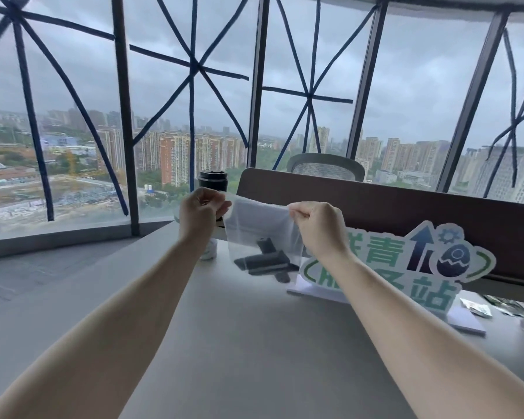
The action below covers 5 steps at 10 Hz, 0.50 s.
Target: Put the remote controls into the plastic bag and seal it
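Observation:
A clear plastic bag (259,225) hangs in the air above the grey table (254,343). My left hand (201,211) pinches its top left corner and my right hand (315,225) pinches its top right corner, stretching the top edge between them. Dark remote controls (265,263) lie at the bottom of the bag, crossing each other. I cannot tell whether the bag's top strip is pressed closed.
A black-lidded cup (212,179) stands behind my left hand. A green and white cut-out sign (406,267) on a white base stands at the right, in front of a brown desk divider (406,207). Small packets (478,308) lie at the far right.

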Available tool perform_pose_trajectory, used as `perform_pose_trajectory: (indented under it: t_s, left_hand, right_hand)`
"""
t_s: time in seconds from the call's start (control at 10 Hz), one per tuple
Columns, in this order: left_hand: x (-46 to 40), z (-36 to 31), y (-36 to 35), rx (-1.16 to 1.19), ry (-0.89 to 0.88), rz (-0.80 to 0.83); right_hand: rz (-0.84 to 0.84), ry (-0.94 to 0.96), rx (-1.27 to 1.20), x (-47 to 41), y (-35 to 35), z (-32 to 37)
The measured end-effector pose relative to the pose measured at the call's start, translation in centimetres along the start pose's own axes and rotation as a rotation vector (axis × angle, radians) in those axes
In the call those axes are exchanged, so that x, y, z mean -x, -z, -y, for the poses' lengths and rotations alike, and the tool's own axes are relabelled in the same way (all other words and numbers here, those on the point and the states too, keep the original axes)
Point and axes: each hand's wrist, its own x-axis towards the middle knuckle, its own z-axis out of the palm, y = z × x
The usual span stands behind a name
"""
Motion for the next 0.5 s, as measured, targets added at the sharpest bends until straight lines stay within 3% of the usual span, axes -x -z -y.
perform_pose_trajectory:
  t_s: [0.1,0.2,0.3,0.4,0.5]
  left_hand:
    - [1.9,3.0,2.0,-0.033,0.061,-0.023]
    - [4.8,6.6,4.6,-0.054,0.162,-0.035]
    - [7.8,9.6,7.5,-0.158,0.235,-0.062]
    - [9.6,10.7,9.7,-0.351,0.256,-0.050]
    - [11.6,10.8,11.3,-0.633,0.265,0.012]
  right_hand:
    - [0.157,0.007,0.048,3.2,-2.3,-2.2]
    - [0.431,-0.069,0.177,7.4,-4.5,-3.9]
    - [0.686,-0.166,0.117,11.3,-5.3,-4.3]
    - [0.819,-0.202,0.124,13.4,-4.9,-3.5]
    - [0.741,-0.190,0.128,13.3,-2.1,-2.4]
